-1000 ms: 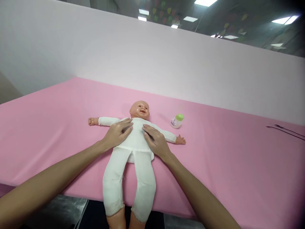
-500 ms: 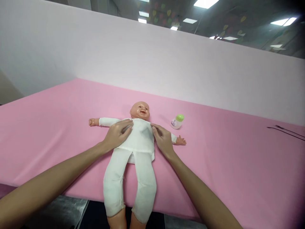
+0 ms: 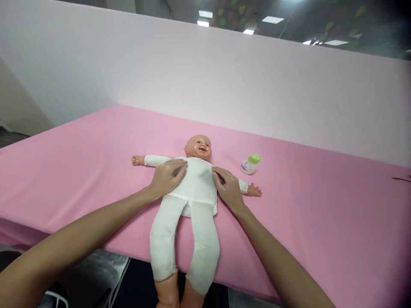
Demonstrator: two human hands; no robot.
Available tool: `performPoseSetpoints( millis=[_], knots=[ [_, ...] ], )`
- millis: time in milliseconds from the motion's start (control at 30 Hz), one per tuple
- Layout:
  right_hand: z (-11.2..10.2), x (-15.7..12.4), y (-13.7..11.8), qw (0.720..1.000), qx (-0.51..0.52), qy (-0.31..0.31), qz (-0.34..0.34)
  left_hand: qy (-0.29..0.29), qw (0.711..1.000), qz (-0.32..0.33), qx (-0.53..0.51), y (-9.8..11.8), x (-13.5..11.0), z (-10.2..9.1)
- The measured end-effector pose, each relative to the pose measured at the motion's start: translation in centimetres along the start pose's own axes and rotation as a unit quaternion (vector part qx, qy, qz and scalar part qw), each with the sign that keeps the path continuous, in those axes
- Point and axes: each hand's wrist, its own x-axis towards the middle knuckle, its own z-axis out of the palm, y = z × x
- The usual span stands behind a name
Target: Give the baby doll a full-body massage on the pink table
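A baby doll (image 3: 199,179) with a white cloth body lies on its back, head away from me and arms spread wide. Its lower legs hang over the near table edge. My left hand (image 3: 168,176) rests on the left side of the doll's chest, near the shoulder, fingers stretched out and thumb apart. On the other side, my right hand (image 3: 228,187) touches the chest's edge with its fingertips, fingers bent and thumb apart. Neither hand grips the doll. Just beyond the doll's right-hand arm stands a small clear bottle (image 3: 248,166) with a green cap, leaning slightly.
A pink cloth (image 3: 308,205) covers the table. Behind it rises a white partition (image 3: 224,77). A thin dark cord (image 3: 401,179) lies at the far right edge. Below the near edge are a dark floor area and a white curved object (image 3: 56,295).
The view has turned left, so the doll, bottle and hands appear farther right, and less of the dark cord shows. Both hands keep their places on the doll's chest.
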Motion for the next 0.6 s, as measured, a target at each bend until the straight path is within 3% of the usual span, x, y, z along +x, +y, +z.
performPoseSetpoints(
  millis=[133, 367, 600],
  knots=[
    [0.1, 0.0, 0.2, 1.000, 0.003, -0.002, 0.003, 0.038, 0.997, -0.057, 0.040, 0.2, 0.0, -0.2],
    [0.0, -0.1, 0.3, 1.000, 0.004, 0.005, -0.001, 0.080, 0.994, -0.049, 0.054, 0.1, 0.3, -0.6],
    [-1.0, 0.4, -0.2, 0.991, 0.007, 0.116, 0.059, 0.075, 0.992, -0.083, 0.057, -0.6, 0.7, -1.2]
  ],
)
